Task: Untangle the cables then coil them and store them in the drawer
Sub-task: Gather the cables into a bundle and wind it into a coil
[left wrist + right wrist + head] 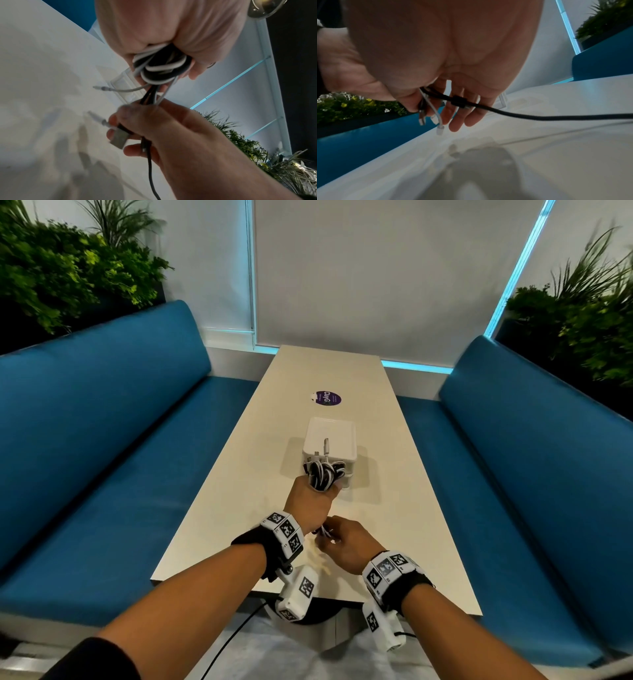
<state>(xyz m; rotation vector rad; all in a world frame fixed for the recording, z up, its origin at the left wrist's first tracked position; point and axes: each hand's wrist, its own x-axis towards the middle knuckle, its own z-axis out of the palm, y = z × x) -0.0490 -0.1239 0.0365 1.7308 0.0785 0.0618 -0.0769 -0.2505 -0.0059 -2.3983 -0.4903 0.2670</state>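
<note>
At frame centre, the left hand (310, 501) clamps the limp, light cable bundle (323, 474) while the right hand (346, 544) pinches its loose ends (436, 119), likely the best hold.

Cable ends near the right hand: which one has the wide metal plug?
The black cable's end held in the right hand carries the flat rectangular metal plug; the white ends nearby finish in slim, narrow tips.

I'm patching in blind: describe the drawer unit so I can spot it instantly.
Follow the long pale table between the two blue benches toward the window. Near its middle, just beyond the left hand gripping the black-and-white cable bundle, stands a small white plastic drawer box. The only other tabletop item is a flat purple round sticker.
</note>
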